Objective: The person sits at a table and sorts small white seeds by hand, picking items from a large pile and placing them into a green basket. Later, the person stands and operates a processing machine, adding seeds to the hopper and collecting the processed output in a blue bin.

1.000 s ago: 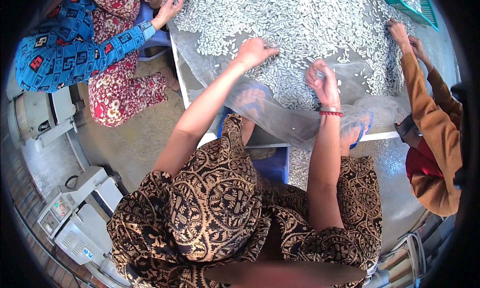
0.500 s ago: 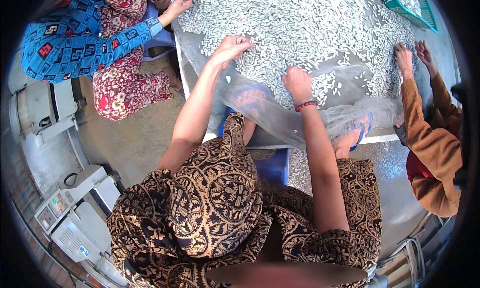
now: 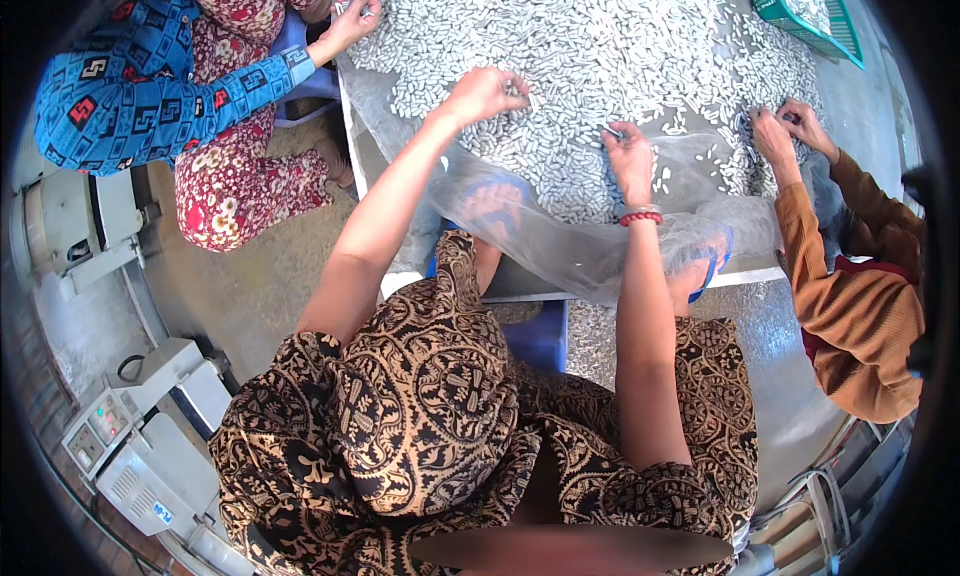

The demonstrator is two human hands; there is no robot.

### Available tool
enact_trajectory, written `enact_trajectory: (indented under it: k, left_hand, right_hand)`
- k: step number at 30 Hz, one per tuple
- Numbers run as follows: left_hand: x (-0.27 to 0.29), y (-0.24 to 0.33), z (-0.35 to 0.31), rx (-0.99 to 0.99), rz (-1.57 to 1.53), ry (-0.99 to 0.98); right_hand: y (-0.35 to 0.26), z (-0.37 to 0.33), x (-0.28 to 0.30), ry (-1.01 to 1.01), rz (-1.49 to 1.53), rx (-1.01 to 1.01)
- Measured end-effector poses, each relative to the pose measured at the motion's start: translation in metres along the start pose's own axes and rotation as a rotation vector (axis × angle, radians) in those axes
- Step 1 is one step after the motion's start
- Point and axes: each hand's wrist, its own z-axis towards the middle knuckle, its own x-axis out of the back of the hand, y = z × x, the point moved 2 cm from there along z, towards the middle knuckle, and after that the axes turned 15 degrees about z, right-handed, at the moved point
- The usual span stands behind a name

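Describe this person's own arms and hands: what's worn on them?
The left hand and right hand are gloveless, with bare forearms. The black sleeves with tan scrolling patterns end near the elbows. The right wrist wears a red beaded bracelet and a thin pale band; nothing shows on the left wrist.

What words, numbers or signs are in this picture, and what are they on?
Grey machine, lower left: a small label with blue printing, which I won't copy out.
Its control panel: any markings are too small to read.
Blue patterned sleeve: boxy, letter-like shapes; I can't read words.
Pale pieces: no writing I can make out.
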Motion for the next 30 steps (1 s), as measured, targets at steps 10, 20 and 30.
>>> enact_trajectory:
  k: [10,20,30]
  left_hand:
    - [-0.024,0.001,-0.027,0.217,0.194,0.003]
    - [0.027,0.011,-0.029,0.178,-1.224,-0.034]
    - [0.039,0.020,-0.007,0.052,-1.359,-0.215]
  right_hand:
    - [-0.012,0.006,-0.034,-0.157,-0.632,0.176]
    - [-0.044,-0.008,-0.050,-0.277,0.801,0.064]
    - [-0.041,-0.021,0.049,-0.481,1.327,-0.143]
